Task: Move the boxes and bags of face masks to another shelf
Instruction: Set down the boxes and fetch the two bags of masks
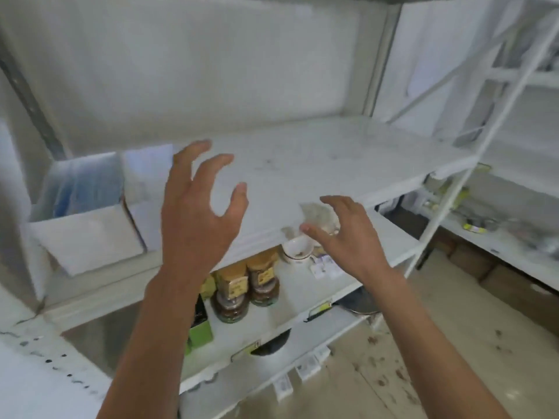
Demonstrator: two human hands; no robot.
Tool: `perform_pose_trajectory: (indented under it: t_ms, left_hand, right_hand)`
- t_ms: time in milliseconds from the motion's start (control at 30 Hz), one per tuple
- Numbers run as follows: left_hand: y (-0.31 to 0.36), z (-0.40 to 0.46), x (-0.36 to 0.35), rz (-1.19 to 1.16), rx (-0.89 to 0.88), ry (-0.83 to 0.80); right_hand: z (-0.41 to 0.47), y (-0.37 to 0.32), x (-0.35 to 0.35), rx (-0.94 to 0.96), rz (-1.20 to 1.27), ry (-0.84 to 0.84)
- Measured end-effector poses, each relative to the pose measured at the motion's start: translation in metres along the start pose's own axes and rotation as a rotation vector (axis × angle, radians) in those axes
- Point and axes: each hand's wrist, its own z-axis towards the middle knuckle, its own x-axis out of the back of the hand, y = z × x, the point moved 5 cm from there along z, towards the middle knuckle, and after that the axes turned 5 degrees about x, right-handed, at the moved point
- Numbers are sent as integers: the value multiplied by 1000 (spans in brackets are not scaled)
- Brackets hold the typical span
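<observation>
Head view: both hands are raised in front of a white shelf (317, 164), and neither holds anything. The left hand (196, 219) has its fingers (211, 164) spread and curled. The right hand (348, 237) is likewise open, fingers loosely bent, over the shelf's front edge. The shelf surface ahead of the hands is bare.

The task item in view is an open white box (87, 234) at the left end of the same shelf, well apart from the left hand. Blue face masks (87, 182) stand in it, apparently in clear wrapping; motion blur hides detail.

Handling judgement: the box is probably light, thin cardboard that crushes easily. Grip both side walls low, or support the base; avoid the loose flap. The wrapping may be slippery.

Jars (245, 285) stand on the shelf below.
</observation>
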Motion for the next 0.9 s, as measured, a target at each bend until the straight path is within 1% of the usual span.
perform_pose_trajectory:
  t_ms: [100, 200, 300, 400, 467, 633, 733, 800, 900]
  left_hand:
    - [51, -19, -90, -46, -7, -331]
    - [109, -59, -186, -12, -70, -662]
    - [179, -109, -267, -25, -159, -892]
    - [259, -159, -325, -78, -278, -999]
    - [311, -189, -356, -108, -337, -1063]
    - [418, -249, -419, -156, -482, -1217]
    - [472, -277, -456, -238, -524, -1261]
    - [495, -286, -476, -258, -551, -1245]
    - [541, -305, -524, -305, -593, -1248]
  right_hand:
    - [-32, 53, 52, -88, -255, -12]
    - [-83, 115, 107, -246, -469, -124]
    - [-149, 179, 166, -422, -603, -202]
    - [-219, 232, 227, -609, -666, -207]
    - [-264, 260, 267, -723, -688, -178]
    - [-359, 309, 348, -982, -720, -104]
    - [-404, 341, 385, -1125, -703, -38]
    - [-419, 356, 399, -1179, -697, -20]
    - [-439, 394, 427, -1255, -706, 9]
